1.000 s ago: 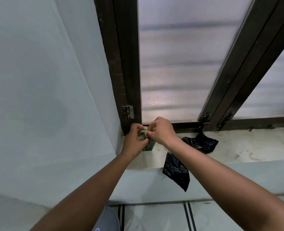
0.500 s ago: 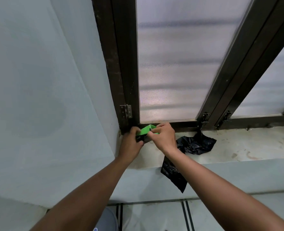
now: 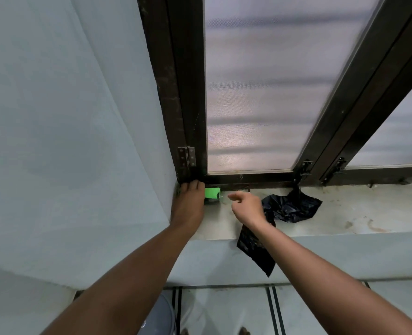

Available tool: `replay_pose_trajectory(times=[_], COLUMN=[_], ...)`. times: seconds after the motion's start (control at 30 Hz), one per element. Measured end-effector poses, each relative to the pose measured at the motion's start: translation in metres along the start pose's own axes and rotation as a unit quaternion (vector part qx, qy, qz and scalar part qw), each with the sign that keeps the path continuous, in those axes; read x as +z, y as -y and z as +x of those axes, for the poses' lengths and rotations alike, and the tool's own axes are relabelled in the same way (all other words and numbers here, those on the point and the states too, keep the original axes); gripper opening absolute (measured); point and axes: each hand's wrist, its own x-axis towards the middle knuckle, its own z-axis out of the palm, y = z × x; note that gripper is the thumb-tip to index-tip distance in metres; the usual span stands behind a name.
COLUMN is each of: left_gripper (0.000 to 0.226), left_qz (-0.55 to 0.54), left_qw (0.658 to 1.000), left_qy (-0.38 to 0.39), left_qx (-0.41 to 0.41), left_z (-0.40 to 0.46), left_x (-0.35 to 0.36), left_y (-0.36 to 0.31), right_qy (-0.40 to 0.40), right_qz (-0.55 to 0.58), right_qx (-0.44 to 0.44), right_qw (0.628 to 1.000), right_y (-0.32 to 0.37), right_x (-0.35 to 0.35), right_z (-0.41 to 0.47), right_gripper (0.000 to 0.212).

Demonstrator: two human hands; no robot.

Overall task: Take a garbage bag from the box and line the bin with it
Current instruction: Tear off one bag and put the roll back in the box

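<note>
Head view: green box (image 3: pixel 212 195) lies on the sill (image 3: pixel 345 213), in the corner by the wall, against the window frame (image 3: pixel 185 93). Left hand (image 3: pixel 189 204) lies over the box's left end, knuckles up, fingers bent down toward the frame; whether they grip the box I cannot tell. Right hand (image 3: pixel 247 205) hovers just right of the box, apart from it, fingers loosely spread and holding nothing, index finger pointing toward the box. Black bag (image 3: pixel 289 206) lies crumpled on the sill just behind and right of the right hand, one end hanging over the sill's front edge under the right wrist. Both forearms reach up from the bottom of the frame. Frosted glass (image 3: pixel 260 93) fills the dark frame; a hinge (image 3: pixel 187 157) sits above the left hand. Pale wall (image 3: pixel 67 117) stands left. Grey bin (image 3: pixel 160 317) shows partly at the bottom edge, on a tiled floor (image 3: pixel 224 310).
</note>
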Motion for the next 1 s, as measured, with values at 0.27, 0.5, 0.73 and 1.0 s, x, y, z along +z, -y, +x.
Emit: replay_pose_trajectory(times=[0.27,0.5,0.73,1.0], left_gripper=[0.058,0.068,0.044,0.042], left_qz=[0.068,0.082,-0.400,-0.588], left_qw=[0.995,0.994,0.915,0.762], left_qy=[0.047,0.054,0.053,0.207], left_qx=[0.049,0.058,-0.013,-0.178], left_z=[0.003,0.002,-0.016,-0.020], left_x=[0.009,0.013,0.001,-0.023], left_y=[0.001,-0.002,-0.033,-0.047], right_qy=[0.094,0.061,0.009,-0.005], right_qz=[-0.338,-0.320,0.035,0.074], right_qx=[-0.074,-0.123,-0.045,-0.121], right_qw=[0.933,0.937,0.998,0.990], right_y=[-0.048,-0.061,-0.031,-0.034], right_x=[-0.034,-0.039,-0.048,-0.074], right_z=[-0.008,-0.007,-0.008,-0.011], right_gripper=[0.066,0.024,0.007,0.013])
